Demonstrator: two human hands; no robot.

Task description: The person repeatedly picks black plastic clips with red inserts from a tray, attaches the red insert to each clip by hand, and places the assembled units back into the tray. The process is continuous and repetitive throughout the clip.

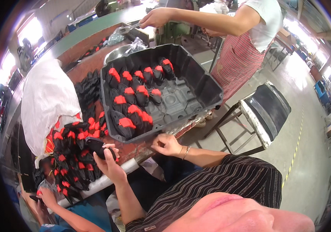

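Note:
My left hand (111, 165) is closed around a black, rounded plastic part (95, 144), held up over the edge of the pile. Beside the tray's near wall, my right hand (167, 145) has its fingers curled in; whatever they might hold is hidden. The large black plastic tray (208, 94) carries several black parts with red tabs (142, 91), standing in rough rows on its left side. Left of my left hand lies a heap of similar black-and-red parts (81, 166), spilling out by a white sack (49, 92).
At lower left a co-worker's hands (46, 197) work at the heap. Beyond the tray, another person in a red striped apron (235, 63) reaches over the bench toward a clear plastic bag (116, 38). A black-backed chair (264, 112) stands at right. A white roll (128, 166) edges the bench.

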